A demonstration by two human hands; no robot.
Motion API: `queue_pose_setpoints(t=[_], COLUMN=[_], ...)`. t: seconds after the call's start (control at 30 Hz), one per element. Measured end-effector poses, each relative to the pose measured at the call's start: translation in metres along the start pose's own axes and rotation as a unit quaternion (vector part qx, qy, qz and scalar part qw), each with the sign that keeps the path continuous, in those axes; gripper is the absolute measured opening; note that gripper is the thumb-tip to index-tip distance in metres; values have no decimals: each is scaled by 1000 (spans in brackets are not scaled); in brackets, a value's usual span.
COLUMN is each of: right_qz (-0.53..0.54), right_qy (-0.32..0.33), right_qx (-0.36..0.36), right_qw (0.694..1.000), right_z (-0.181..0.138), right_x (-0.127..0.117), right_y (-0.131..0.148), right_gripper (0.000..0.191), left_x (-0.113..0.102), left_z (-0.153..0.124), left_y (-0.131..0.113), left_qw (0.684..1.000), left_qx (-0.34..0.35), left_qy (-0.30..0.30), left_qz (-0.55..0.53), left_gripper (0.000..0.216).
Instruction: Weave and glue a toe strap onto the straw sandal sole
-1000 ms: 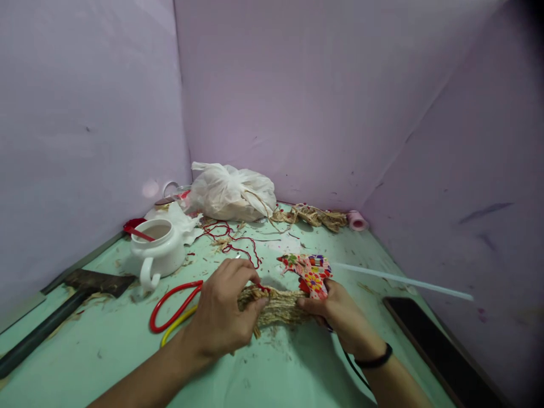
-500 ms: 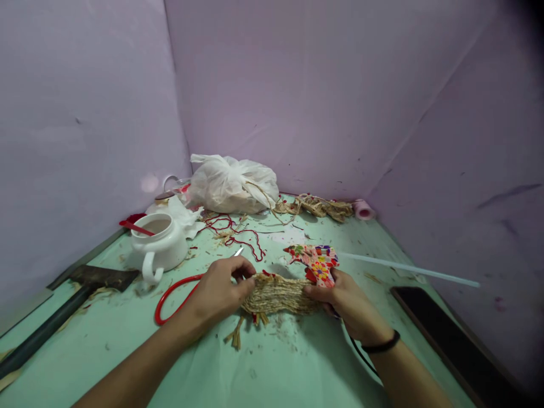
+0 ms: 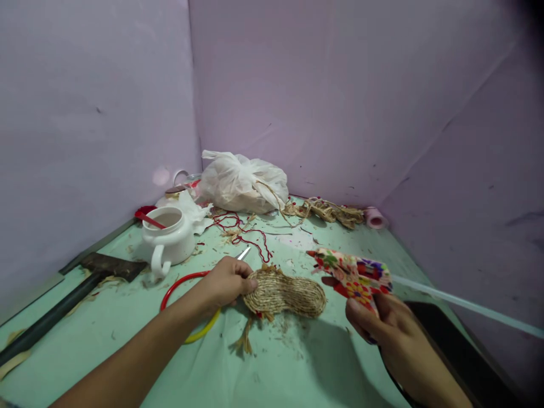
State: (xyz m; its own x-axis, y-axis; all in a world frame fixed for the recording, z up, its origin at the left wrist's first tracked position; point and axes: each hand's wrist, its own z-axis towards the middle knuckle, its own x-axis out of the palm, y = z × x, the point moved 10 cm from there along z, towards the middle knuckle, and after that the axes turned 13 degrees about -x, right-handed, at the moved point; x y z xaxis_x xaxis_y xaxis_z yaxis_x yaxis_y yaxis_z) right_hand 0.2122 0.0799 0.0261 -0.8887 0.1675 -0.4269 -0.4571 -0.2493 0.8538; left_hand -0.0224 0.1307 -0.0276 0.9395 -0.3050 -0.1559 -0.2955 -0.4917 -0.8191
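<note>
Between the thumb and fingers of my left hand (image 3: 229,281) is the left end of a coiled straw sole (image 3: 293,294), narrow in the middle and rounded at its right end. Straw ends and bits of red stick out along its edges. My right hand (image 3: 389,320) grips a flower-patterned glue gun (image 3: 357,277), its tip pointing left and apart from the sole. A long translucent glue stick (image 3: 463,305) runs out of the gun's back. Under my left wrist lie scissors with red and yellow handles (image 3: 178,288), partly hidden; the blade (image 3: 243,254) shows beyond my fingers.
A white pot (image 3: 170,241) and a dark-handled hatchet (image 3: 108,269) lie at left. Behind are a tied white plastic bag (image 3: 246,181), red yarn (image 3: 259,233), a straw bundle (image 3: 335,212) and a pink roll (image 3: 374,218). A dark phone-like slab (image 3: 446,334) lies at right.
My right hand has moved right and nearer with the glue gun, away from the sole. The sole's right end is now uncovered. My left hand still holds the left end.
</note>
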Motion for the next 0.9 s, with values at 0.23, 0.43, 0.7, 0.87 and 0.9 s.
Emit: queue_pose_setpoints(t=[0.23, 0.43, 0.7, 0.87, 0.9], right_qz=[18, -3, -105, -122, -123], right_qy=[89, 139, 107, 102, 99], right_qx=[-67, -99, -138, -152, -157], right_qw=[994, 985, 979, 976, 975], right_z=[-11, -16, -18, -21, -22], right_x=[40, 62, 61, 61, 60], right_y=[0, 4, 14, 17, 18], right_gripper=[28, 34, 29, 25, 25], left_x=[-1, 1, 4, 6, 6], left_z=[2, -1, -6, -6, -5], left_y=[0, -2, -6, -8, -8], left_qw=[1000, 1000, 999, 998, 998], left_qx=[4, 7, 25, 47, 52], left_qy=[-1, 0, -2, 8, 10], left_qz=[-9, -9, 31, 44, 46], left_gripper=[12, 13, 9, 16, 17])
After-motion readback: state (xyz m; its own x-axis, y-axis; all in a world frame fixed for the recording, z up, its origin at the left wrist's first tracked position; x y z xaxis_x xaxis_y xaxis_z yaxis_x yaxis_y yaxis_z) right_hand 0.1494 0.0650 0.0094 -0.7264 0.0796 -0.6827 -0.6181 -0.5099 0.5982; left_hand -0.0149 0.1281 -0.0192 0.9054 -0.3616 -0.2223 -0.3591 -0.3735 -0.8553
